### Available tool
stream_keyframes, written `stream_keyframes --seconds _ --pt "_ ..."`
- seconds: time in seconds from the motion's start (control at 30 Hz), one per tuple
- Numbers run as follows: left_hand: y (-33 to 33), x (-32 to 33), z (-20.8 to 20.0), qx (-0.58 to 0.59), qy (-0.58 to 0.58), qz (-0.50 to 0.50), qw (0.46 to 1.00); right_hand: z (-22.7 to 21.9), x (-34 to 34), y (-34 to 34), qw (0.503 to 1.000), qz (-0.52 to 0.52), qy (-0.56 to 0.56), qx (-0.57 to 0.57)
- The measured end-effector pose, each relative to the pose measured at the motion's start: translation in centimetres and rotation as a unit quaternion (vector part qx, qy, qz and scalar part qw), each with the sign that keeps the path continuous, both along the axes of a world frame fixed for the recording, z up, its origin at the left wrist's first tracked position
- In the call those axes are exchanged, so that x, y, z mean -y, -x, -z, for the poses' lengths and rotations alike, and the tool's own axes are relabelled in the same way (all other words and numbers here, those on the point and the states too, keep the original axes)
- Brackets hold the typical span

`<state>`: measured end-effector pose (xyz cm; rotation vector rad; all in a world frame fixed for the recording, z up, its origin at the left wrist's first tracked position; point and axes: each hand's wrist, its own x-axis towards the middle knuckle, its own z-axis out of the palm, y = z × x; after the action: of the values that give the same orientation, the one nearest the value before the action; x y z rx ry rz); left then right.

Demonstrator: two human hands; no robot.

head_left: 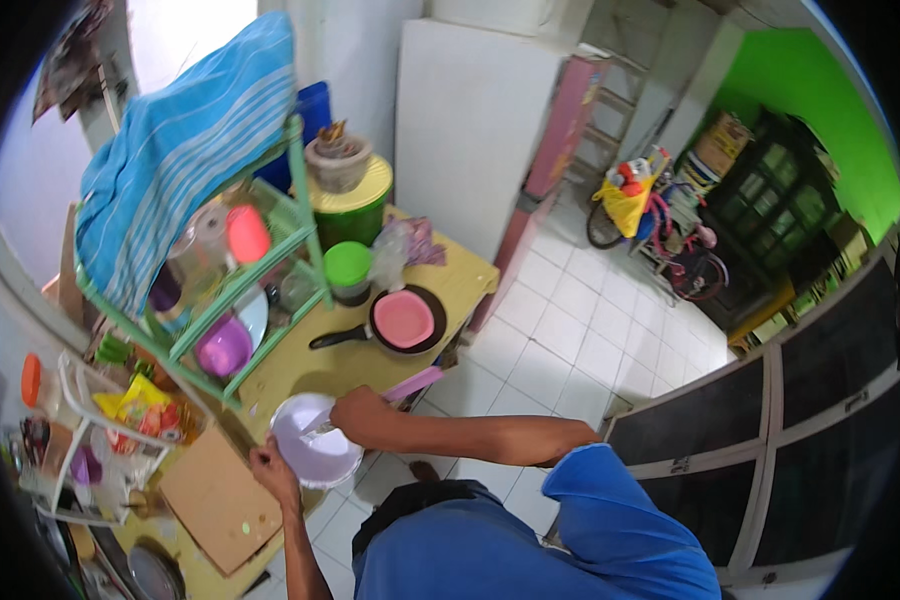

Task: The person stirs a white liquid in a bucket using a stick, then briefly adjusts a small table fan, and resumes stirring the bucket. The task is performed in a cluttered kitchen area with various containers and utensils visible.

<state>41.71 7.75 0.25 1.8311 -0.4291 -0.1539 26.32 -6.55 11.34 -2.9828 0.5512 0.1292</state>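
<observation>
A white bowl (315,463) with pale purple tones sits at the table's near edge. My left hand (275,472) closes on its left rim. Above the bowl, my right hand (363,415) is closed round a utensil (317,431) whose pale, shiny end reaches into the bowl; its kind is unclear. A pink strip (415,384) sticks out beyond my right hand, roughly in line with the utensil, and looks like its handle. What the bowl contains is too blurred to make out. Farther back, a black frying pan (438,308) holds a pink dish (403,318).
A green-lidded jar (348,268) and a yellow-lidded bucket (355,210) stand behind the pan. At left are a green dish rack (300,240) under a blue cloth (190,140), a brown board (220,495) and a white basket (75,440). A white refrigerator (470,140) stands beyond.
</observation>
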Motion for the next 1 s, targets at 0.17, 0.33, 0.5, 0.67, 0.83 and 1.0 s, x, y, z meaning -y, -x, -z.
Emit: stream_keyframes --seconds 0.17,0.33,0.5,0.67,0.83,1.0 --pt "0.4 0.2 0.1 0.013 0.001 0.000 1.000 0.4 0.1 1.2 0.996 -0.009 0.054 -0.064" --pt "0.8 0.2 -0.7 -0.019 -0.004 0.009 1.000 2.2 -1.2 2.0 0.995 -0.094 0.020 -0.005" --pt "0.2 0.1 -0.3 -0.012 -0.009 0.017 1.000 0.6 -0.5 0.2 0.997 -0.047 0.049 0.035" --pt "0.1 0.4 -0.3 -0.018 0.002 0.024 1.000 1.2 1.8 1.0 0.998 -0.007 0.057 -0.014" --pt "-0.3 0.5 0.6 -0.038 0.016 0.004 0.999 1.2 -0.7 1.7 0.998 -0.051 0.034 -0.010" --pt "-1.1 0.7 1.8 0.005 -0.024 -0.009 1.000 4.0 0.4 -1.0 0.995 -0.005 0.043 0.094"
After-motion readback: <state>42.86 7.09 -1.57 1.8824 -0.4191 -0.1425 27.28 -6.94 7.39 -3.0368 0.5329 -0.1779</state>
